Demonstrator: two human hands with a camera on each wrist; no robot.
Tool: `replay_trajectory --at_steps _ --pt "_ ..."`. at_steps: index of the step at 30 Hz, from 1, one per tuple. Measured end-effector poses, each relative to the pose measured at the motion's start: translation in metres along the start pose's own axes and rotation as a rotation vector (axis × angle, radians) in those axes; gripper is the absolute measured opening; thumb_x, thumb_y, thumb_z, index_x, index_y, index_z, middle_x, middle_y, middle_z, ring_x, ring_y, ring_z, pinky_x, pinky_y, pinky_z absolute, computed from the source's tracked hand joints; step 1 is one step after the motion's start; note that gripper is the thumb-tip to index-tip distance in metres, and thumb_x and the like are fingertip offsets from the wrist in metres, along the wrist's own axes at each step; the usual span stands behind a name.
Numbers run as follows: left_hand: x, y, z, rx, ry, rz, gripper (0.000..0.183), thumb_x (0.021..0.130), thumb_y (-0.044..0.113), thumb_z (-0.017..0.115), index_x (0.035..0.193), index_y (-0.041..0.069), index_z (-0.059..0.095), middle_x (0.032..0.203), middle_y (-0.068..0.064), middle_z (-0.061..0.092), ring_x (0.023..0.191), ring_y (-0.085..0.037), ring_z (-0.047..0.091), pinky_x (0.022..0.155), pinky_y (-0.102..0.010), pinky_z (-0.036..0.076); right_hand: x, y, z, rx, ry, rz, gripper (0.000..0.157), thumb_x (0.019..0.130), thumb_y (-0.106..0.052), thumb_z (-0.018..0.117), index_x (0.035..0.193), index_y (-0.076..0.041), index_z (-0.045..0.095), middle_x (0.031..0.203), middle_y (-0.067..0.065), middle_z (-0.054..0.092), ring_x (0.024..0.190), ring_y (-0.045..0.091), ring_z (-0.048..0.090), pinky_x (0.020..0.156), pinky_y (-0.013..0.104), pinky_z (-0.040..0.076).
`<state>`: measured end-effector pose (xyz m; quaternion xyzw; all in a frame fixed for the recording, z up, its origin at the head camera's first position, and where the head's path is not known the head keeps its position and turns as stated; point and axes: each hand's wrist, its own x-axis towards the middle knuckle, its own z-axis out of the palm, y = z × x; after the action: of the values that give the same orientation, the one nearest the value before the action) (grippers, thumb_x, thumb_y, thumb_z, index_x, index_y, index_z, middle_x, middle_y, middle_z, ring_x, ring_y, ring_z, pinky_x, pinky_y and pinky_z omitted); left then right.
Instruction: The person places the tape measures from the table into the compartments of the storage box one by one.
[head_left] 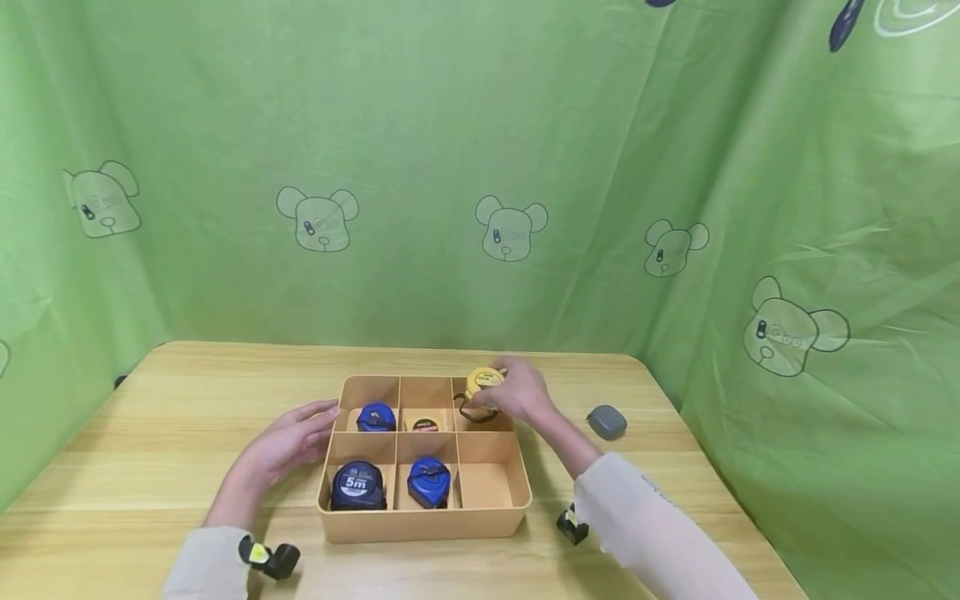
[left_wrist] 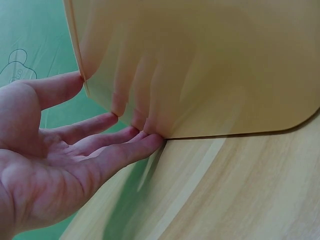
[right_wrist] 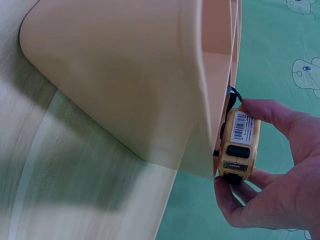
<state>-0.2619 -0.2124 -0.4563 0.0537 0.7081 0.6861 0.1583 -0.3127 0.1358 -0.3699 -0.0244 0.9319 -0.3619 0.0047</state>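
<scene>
My right hand pinches a yellow tape measure by its sides, over the back right compartment of a tan divided box. A black wrist strap dangles from the tape measure; in the right wrist view its barcode label and black button face the camera. My left hand touches the box's left side with its fingertips, fingers nearly straight, as the left wrist view shows. Blue tape measures lie in the back left and front middle compartments, a dark 5m one front left, and a yellow one back middle.
A small grey rounded case lies on the wooden table, right of the box. Green curtains with bear drawings hang behind the table and at both sides. Each wrist carries a small black camera.
</scene>
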Motion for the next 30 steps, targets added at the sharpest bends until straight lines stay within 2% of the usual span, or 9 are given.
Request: replay_trajectory --at_steps 11,30 --pt "0.001 0.000 0.000 0.004 0.009 -0.011 0.070 0.108 0.030 0.047 0.159 -0.006 0.015 0.159 -0.031 0.031 0.147 -0.047 0.033 0.120 -0.056 0.034 -0.001 -0.002 0.004 -0.030 0.001 -0.018 0.068 0.059 -0.023 0.094 0.120 -0.006 0.068 0.092 0.009 0.067 0.079 0.022 0.060 0.057 0.024 0.050" --pt "0.000 0.001 0.000 -0.003 -0.005 -0.002 0.071 0.108 0.031 0.048 0.158 -0.007 0.014 0.159 -0.032 0.028 0.148 -0.049 0.031 0.120 -0.059 0.033 -0.002 0.001 0.013 -0.066 0.008 -0.039 0.068 0.059 -0.023 0.094 0.118 -0.006 0.068 0.091 0.009 0.067 0.080 0.022 0.059 0.055 0.024 0.049"
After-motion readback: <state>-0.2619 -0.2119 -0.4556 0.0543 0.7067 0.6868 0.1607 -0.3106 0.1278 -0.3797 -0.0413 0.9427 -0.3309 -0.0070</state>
